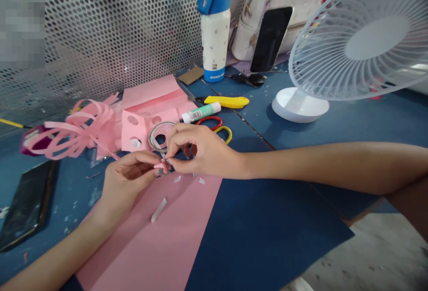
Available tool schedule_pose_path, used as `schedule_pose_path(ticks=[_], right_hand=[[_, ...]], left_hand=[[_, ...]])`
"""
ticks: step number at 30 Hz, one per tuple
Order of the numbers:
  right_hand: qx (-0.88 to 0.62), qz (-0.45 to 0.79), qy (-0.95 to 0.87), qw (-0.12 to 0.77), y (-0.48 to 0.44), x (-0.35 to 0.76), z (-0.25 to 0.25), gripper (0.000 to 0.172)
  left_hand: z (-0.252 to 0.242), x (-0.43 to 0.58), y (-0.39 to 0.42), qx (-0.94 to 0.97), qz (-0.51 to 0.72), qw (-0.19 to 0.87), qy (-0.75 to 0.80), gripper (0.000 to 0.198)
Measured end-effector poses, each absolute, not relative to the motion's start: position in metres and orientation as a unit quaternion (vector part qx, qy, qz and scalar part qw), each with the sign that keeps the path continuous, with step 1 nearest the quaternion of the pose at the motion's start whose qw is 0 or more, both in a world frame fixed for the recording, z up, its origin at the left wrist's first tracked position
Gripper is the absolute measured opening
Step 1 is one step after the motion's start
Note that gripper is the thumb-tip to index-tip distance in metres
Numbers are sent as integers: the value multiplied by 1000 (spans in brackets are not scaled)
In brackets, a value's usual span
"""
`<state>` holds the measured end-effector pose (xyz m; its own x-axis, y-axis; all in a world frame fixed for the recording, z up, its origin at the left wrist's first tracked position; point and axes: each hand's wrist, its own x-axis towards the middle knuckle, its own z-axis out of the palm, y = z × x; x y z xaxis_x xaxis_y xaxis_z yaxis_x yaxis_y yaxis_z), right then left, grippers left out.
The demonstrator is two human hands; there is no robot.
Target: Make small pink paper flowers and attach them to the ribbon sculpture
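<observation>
Between my two hands is a small pink paper piece (pixel 162 166), partly hidden by the fingertips. My left hand (pixel 129 177) pinches it from the left with thumb and fingers. From the right, my right hand (pixel 197 148) also pinches at the piece, its thumb and forefinger closed. Both hands are above the far end of a large pink sheet (pixel 160 246). White paper scraps (pixel 158 210) lie on that sheet. Just behind my right hand are a roll of tape (pixel 153 137) and scissors (pixel 228 135) with red and yellow handles, partly covered by the hand.
Curled pink paper strips (pixel 80 130) and cut pink sheets (pixel 150 92) lie at the back left. A glue stick (pixel 202 112), a yellow cutter (pixel 230 102), a bottle (pixel 216 36), a propped phone (pixel 271 39) and a white fan (pixel 368 45) stand or lie behind. Another phone (pixel 28 197) lies left.
</observation>
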<state>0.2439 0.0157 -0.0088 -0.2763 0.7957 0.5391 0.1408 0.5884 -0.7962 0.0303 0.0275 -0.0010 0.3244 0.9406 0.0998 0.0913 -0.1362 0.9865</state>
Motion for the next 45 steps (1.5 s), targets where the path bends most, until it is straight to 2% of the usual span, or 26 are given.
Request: schedule_pose_path(ticks=[6, 28, 37, 45], right_hand=[[-306, 363, -706, 526, 18, 242, -10, 13], [-283, 383, -700, 532, 19, 244, -8, 7], [-293, 377, -709, 520, 19, 245, -7, 4], [-294, 409, -694, 513, 18, 244, -7, 7]], left_hand=[[-1, 31, 28, 629, 415, 521, 400, 11], [-2, 29, 28, 603, 420, 562, 379, 12], [-3, 28, 29, 611, 418, 559, 373, 12], [-7, 27, 31, 620, 421, 541, 381, 13]])
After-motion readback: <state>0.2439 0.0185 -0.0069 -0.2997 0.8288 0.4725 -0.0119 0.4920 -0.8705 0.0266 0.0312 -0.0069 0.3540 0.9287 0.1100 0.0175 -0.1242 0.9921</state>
